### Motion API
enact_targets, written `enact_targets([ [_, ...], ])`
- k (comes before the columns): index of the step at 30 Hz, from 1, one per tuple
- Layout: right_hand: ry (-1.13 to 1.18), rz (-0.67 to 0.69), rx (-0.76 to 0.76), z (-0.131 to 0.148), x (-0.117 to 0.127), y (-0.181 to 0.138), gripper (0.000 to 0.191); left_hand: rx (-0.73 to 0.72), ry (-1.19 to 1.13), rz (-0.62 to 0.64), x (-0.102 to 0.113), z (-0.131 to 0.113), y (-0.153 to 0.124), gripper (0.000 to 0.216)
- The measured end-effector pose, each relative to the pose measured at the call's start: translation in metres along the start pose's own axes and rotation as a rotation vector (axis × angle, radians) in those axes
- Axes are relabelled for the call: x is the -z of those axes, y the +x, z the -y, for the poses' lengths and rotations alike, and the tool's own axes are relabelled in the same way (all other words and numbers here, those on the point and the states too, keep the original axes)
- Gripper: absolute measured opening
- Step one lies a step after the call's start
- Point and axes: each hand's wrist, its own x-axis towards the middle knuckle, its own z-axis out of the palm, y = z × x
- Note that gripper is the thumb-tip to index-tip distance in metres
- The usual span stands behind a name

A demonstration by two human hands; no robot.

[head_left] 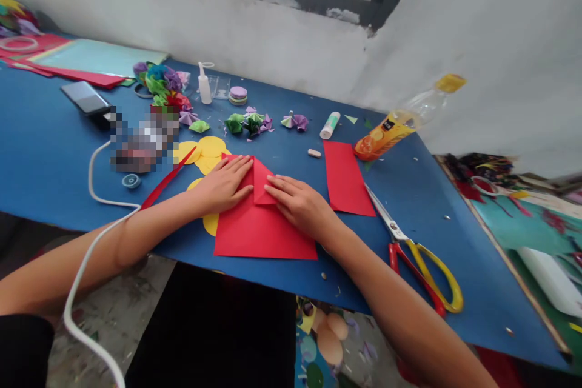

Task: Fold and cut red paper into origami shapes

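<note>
A sheet of red paper [264, 236] lies on the blue table in front of me, its far right corner folded over into a triangular flap [262, 185]. My left hand [227, 185] rests flat on the sheet's left part, fingers stretched towards the fold. On the flap's right side, my right hand [300, 203] presses with its fingertips, the fingers extended. Yellow paper circles [211, 147] are stacked under and beside the sheet at the left. A narrow red paper strip [168, 180] reaches under my left forearm.
Open scissors [400, 236] lie at the right beside a red paper piece [350, 179]. An orange drink bottle [391, 133] stands behind, near a glue stick [330, 125]. Folded paper pieces [245, 123] line the back. A white cable [91, 176] crosses my left forearm by a phone [85, 97].
</note>
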Motion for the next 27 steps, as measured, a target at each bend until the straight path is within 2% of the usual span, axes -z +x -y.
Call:
enact_targets([
  [10, -0.068, 0.036, 0.077, 0.018, 0.0, 0.002, 0.03, 0.033, -0.016, -0.002, 0.001, -0.002, 0.001, 0.059],
  [16, -0.121, 0.007, 0.117, 0.018, -0.002, 0.003, 0.032, 0.041, 0.012, 0.034, 0.006, -0.004, 0.002, 0.064],
  [27, -0.168, 0.001, 0.174, 0.017, -0.003, 0.006, 0.035, -0.004, -0.045, -0.024, 0.001, 0.002, 0.005, 0.064],
])
